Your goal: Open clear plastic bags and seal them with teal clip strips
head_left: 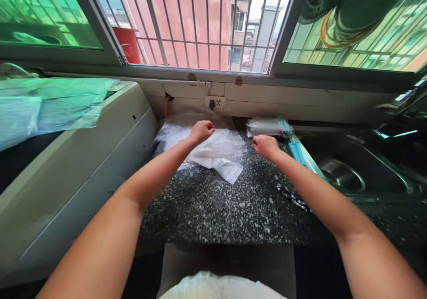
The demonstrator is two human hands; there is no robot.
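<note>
Clear crumpled plastic bags [218, 154], speckled black stone tabletop [213, 214]
Spread at the back, below the white wall socket [218, 102]; left hand [202, 131] over them, fingers curled closed; right hand [265, 146] likewise curled, beside a stack of clear plastic packets [265, 127]; cannot tell whether either pinches anything.

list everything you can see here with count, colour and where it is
loose plastic bags: several, clear-white, on the countertop
flat plastic stack: one, whitish, near the sink
blue item: one, along the sink's edge
beaded chain: one, silvery, under the right forearm
socket: one, white, back wall
casing: one, pale grey, far left
sheets: count unclear, greenish, on the casing
bucket: one, red, outside the window
left hand: one, bare, over the loose plastic bags
right hand: one, bare, by the stack
</note>
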